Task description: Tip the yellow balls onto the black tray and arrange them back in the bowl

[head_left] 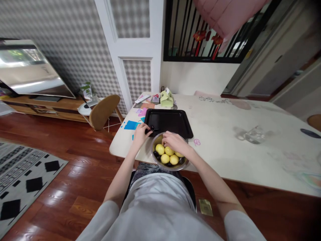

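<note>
A metal bowl [153, 156] sits at the table's near edge, with several yellow lemon-like fruits [165, 158] and small dark round fruits [155, 154] inside. My right hand [173, 140] reaches over the bowl's far rim, its fingers curled down among the fruit. What its fingertips grip is hidden. Just left of the bowl, my left hand [140, 134] is closed on a small dark object [148, 131] at the near left corner of the black tray [167, 121]. This object is too small to name. The tray lies flat beyond the bowl.
A green tissue pack [167, 98] and a white remote [142, 98] lie behind the tray. Far right on the white table [213, 134] stands a clear glass [254, 135]. A wooden chair [104, 112] is at the left. Overhead hangs a pink balloon [225, 15].
</note>
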`<state>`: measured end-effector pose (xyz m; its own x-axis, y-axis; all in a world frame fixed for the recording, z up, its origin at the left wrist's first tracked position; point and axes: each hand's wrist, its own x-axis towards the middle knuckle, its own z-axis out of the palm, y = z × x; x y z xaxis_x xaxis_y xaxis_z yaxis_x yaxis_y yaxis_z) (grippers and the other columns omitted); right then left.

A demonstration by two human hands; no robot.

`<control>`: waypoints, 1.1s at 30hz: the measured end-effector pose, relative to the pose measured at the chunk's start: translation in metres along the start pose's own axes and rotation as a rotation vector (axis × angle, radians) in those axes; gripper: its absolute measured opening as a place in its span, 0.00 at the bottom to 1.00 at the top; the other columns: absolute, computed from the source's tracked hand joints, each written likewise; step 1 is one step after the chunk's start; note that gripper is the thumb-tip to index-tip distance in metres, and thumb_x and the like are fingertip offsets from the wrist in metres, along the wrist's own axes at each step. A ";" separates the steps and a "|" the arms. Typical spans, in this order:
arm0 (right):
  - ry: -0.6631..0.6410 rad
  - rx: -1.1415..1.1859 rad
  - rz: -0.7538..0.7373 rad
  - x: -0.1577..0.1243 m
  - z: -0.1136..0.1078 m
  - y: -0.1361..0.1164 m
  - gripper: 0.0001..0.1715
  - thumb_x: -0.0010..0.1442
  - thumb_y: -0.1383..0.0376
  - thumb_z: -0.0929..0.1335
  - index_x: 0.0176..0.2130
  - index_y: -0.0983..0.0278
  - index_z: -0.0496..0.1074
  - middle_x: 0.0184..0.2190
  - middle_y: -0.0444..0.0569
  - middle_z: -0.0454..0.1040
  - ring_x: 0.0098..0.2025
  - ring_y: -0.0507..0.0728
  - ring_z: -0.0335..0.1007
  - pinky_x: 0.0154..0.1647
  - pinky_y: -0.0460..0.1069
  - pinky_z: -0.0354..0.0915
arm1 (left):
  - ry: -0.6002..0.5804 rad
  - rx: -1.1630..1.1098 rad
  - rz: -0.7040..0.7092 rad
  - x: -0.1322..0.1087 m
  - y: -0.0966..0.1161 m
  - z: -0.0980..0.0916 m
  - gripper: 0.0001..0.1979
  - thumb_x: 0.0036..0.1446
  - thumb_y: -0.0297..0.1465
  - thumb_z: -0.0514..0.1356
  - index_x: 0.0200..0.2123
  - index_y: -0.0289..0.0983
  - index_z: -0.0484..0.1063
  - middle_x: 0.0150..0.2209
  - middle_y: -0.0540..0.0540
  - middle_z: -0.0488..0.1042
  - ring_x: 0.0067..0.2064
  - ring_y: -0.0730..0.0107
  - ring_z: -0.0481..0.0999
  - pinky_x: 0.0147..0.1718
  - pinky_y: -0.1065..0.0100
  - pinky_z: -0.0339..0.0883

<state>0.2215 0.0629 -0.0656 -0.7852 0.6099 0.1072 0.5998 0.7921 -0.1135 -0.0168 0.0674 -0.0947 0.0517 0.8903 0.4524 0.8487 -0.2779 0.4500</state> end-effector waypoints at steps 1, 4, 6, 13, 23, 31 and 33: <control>-0.016 0.026 0.004 0.001 -0.003 0.001 0.06 0.66 0.70 0.71 0.37 0.63 0.80 0.42 0.51 0.78 0.49 0.60 0.70 0.44 0.51 0.64 | -0.001 0.008 -0.016 0.001 -0.003 0.006 0.06 0.60 0.28 0.71 0.36 0.37 0.76 0.45 0.42 0.78 0.52 0.52 0.74 0.55 0.55 0.68; 0.009 0.152 0.036 0.006 -0.015 0.005 0.05 0.65 0.71 0.71 0.38 0.62 0.79 0.42 0.48 0.78 0.49 0.57 0.71 0.43 0.49 0.63 | 0.006 0.003 -0.063 0.000 -0.011 0.022 0.06 0.60 0.29 0.71 0.37 0.37 0.76 0.45 0.41 0.77 0.52 0.52 0.73 0.56 0.54 0.68; 0.058 0.237 0.075 0.017 -0.024 0.010 0.05 0.65 0.70 0.72 0.40 0.61 0.78 0.42 0.46 0.77 0.48 0.55 0.73 0.43 0.47 0.62 | 0.019 -0.019 -0.076 -0.003 -0.014 0.027 0.05 0.62 0.29 0.69 0.38 0.37 0.76 0.46 0.41 0.77 0.53 0.52 0.73 0.56 0.53 0.68; -0.031 0.181 0.239 0.098 -0.027 0.022 0.05 0.63 0.68 0.74 0.42 0.61 0.81 0.43 0.47 0.81 0.44 0.55 0.76 0.37 0.46 0.62 | 0.046 -0.072 -0.060 -0.017 -0.019 0.021 0.08 0.63 0.28 0.66 0.45 0.37 0.76 0.52 0.38 0.75 0.56 0.49 0.73 0.60 0.50 0.67; -0.112 0.174 0.231 0.104 -0.015 0.015 0.11 0.60 0.73 0.76 0.44 0.65 0.82 0.39 0.48 0.83 0.39 0.54 0.75 0.37 0.46 0.61 | -0.261 -0.278 0.231 -0.050 0.029 -0.049 0.06 0.68 0.32 0.64 0.46 0.39 0.78 0.48 0.43 0.81 0.50 0.59 0.80 0.50 0.62 0.73; 0.068 0.229 0.094 -0.010 -0.033 -0.012 0.07 0.68 0.70 0.70 0.42 0.63 0.80 0.43 0.50 0.80 0.47 0.58 0.74 0.53 0.52 0.64 | -0.517 0.217 0.237 -0.063 0.079 -0.047 0.16 0.58 0.34 0.74 0.47 0.39 0.77 0.49 0.43 0.79 0.49 0.54 0.80 0.50 0.60 0.71; 0.053 0.280 0.035 -0.037 -0.030 -0.016 0.06 0.67 0.70 0.70 0.39 0.62 0.80 0.41 0.50 0.79 0.47 0.59 0.74 0.53 0.53 0.65 | -0.538 0.253 0.219 -0.061 0.087 -0.046 0.16 0.57 0.33 0.75 0.46 0.38 0.78 0.47 0.43 0.79 0.49 0.53 0.80 0.47 0.60 0.71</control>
<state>0.2457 0.0279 -0.0382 -0.7510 0.6433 0.1491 0.5548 0.7371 -0.3858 0.0294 -0.0275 -0.0476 0.4395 0.8977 0.0330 0.8834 -0.4385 0.1651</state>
